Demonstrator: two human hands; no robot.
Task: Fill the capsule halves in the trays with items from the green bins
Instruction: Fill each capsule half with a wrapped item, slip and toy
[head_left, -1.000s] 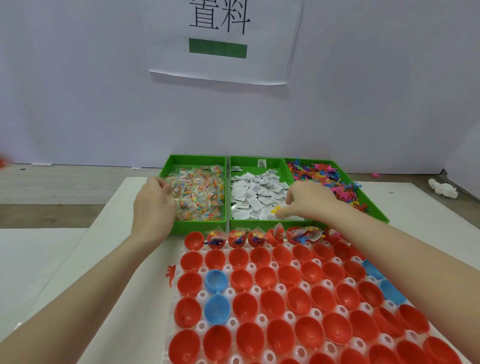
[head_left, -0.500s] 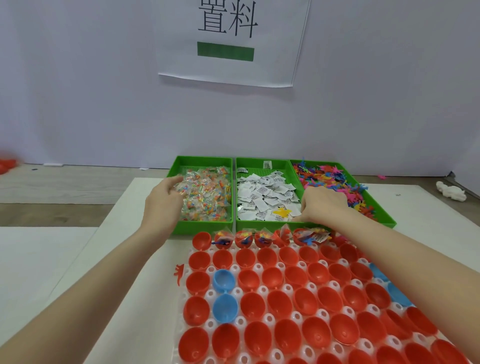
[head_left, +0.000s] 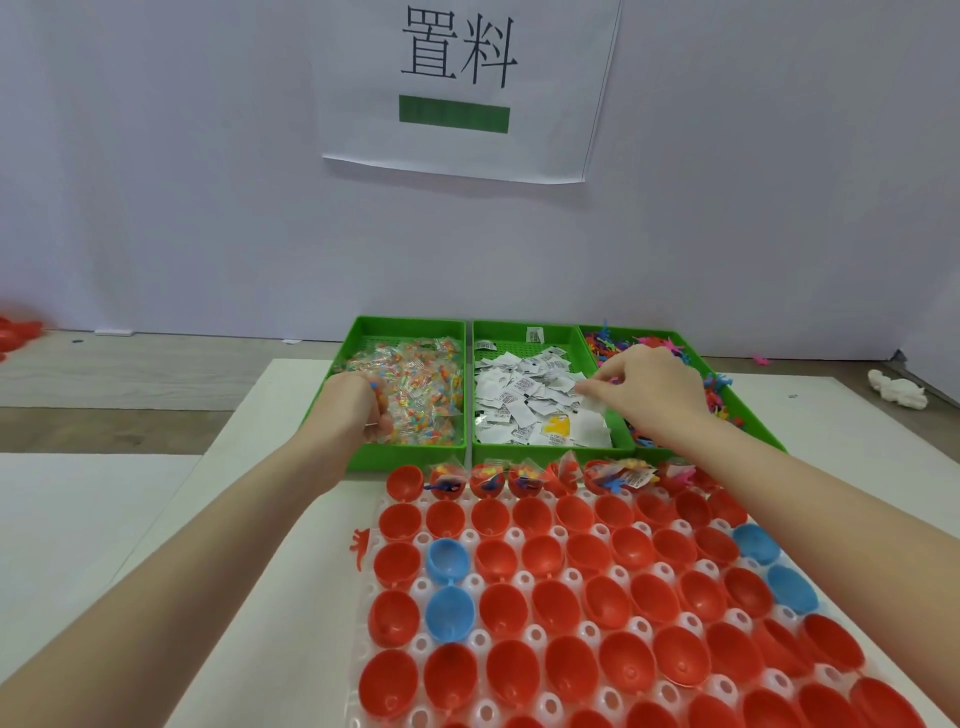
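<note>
Left hand (head_left: 353, 410) fingers curled on clear packets in left green bin (head_left: 358, 338), right hand (head_left: 649, 389) fingers pinching white sachets in middle bin (head_left: 519, 328)

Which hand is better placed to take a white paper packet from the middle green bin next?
The right hand: its fingertips reach over the white packets in the middle bin. The left hand is in the left bin.

Green bins (head_left: 410, 460), red capsule halves (head_left: 545, 608)
</note>
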